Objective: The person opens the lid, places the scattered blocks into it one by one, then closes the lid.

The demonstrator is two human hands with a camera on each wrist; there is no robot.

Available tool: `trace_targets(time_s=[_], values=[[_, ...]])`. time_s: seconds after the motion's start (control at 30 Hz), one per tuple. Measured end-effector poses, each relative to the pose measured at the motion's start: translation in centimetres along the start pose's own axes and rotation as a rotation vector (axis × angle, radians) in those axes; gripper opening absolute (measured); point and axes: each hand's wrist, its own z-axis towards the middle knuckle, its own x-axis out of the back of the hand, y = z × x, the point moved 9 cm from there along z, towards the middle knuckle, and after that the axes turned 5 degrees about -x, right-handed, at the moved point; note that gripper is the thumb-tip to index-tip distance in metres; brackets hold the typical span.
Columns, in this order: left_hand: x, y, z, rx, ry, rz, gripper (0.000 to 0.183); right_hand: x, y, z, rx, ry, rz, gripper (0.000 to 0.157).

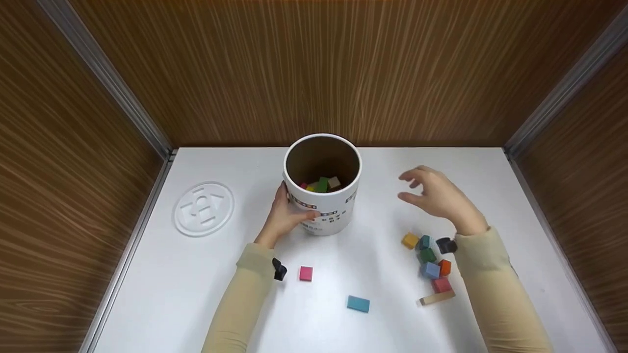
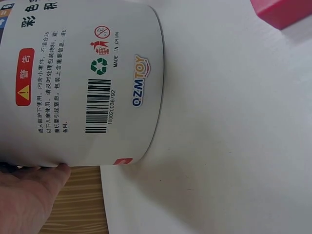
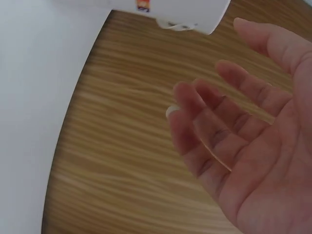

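A white cylindrical canister point(image 1: 338, 223) with printed labels stands upright, uncovered at the top. Inside it lie several wooden blocks, among them a green block point(image 1: 322, 185) and a plain wood block point(image 1: 334, 183). My left hand point(image 1: 280, 218) grips the canister's left side, thumb across its front; in the left wrist view the fingers point(image 2: 44, 180) touch the wall beside the barcode. To the right of the canister, my right hand point(image 1: 436, 195) hovers with fingers loosely bent and nothing in them. Its palm point(image 3: 273, 180) is bare in the right wrist view.
A pink block point(image 1: 305, 273) and a flat teal block point(image 1: 358, 304) lie in front of the canister. Several coloured blocks, including a yellow one point(image 1: 410, 240), cluster near the right forearm. A round white lid point(image 1: 203, 209) lies left. Wood-grain walls enclose the table.
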Motion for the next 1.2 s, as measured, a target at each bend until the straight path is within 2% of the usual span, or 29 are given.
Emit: trace_targets(time_s=[0.27,0.47,0.63,0.87,1.07,1.2], values=[[-0.2,0.0,-0.2,-0.002,-0.002,-0.026,0.137,-1.9,5.3,-2.4,-0.101,-0.050,-0.008,0.041],[-0.1,0.1,-0.2,0.005,0.001,-0.034,0.137,-4.6,9.5,-4.1,-0.183,-0.130,-0.013,0.043],[-0.1,0.0,-0.2,0.012,-0.002,-0.020,0.138,-7.0,12.1,-4.9,-0.244,-0.199,0.001,0.043],[-0.1,0.0,-0.1,0.004,0.003,-0.021,0.136,-9.9,14.2,-5.2,-0.326,-0.276,0.040,0.045],[-0.1,0.0,-0.1,-0.012,0.006,-0.026,0.136,-10.9,14.7,-5.1,-0.320,-0.300,0.040,0.039],[0.0,0.1,-0.1,-0.019,0.008,-0.020,0.135,-11.1,14.7,-4.9,-0.302,-0.306,0.057,0.029]])
